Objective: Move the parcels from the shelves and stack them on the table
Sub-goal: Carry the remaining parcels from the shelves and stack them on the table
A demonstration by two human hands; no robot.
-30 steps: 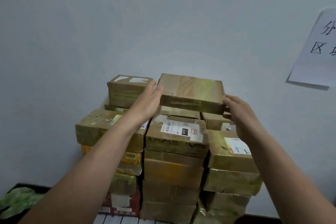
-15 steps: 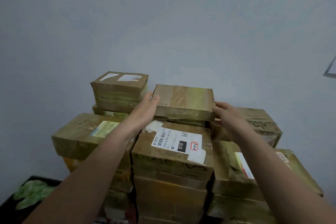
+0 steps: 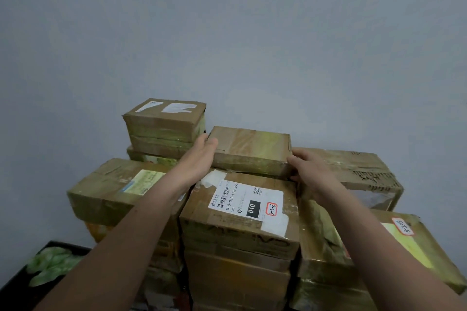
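Atop the labelled box (image 3: 240,209) of the middle stack (image 3: 237,272), against the wall (image 3: 227,33), a flat parcel (image 3: 252,149) rests between both hands, the left hand (image 3: 199,161) pressed flat and straight against its left end, the right hand (image 3: 310,171) curled round its right front corner.

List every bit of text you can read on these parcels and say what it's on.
"010-010-L30-551": white shipping label on the middle parcel.
"L30": same label.
"010": black block on that label.
"3-3-6": handwritten on its red-edged sticker.
On the right parcel, the handwritten sticker: unclear.
On the left parcel, the green label: too blurred.
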